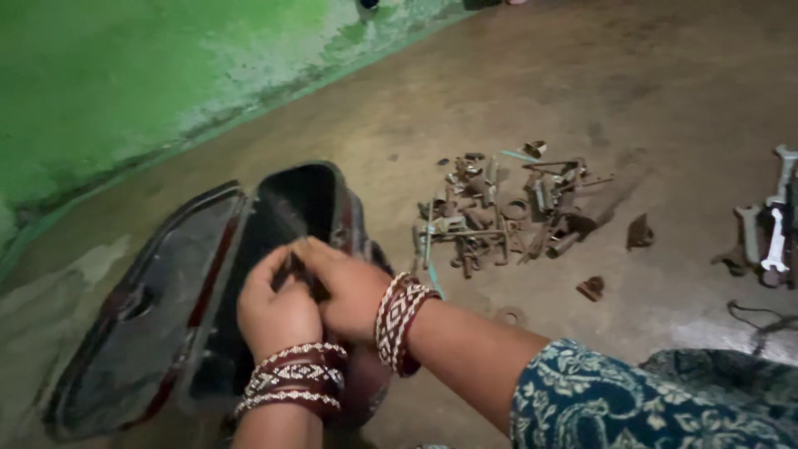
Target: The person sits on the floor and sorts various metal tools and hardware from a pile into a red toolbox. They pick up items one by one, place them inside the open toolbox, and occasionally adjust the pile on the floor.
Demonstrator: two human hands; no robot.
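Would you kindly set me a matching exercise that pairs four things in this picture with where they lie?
Things:
1. Black shell
2. Pile of rusty metal parts
3. Wrenches
4. Green wall

Places:
A. At the right edge of the floor
B. Upper left, behind the floor
C. Middle of the floor, right of the shell
D. Under both hands, lower left

The left hand and right hand pinch a small dark piece over the shell.

Pairs: 1-D, 2-C, 3-A, 4-B
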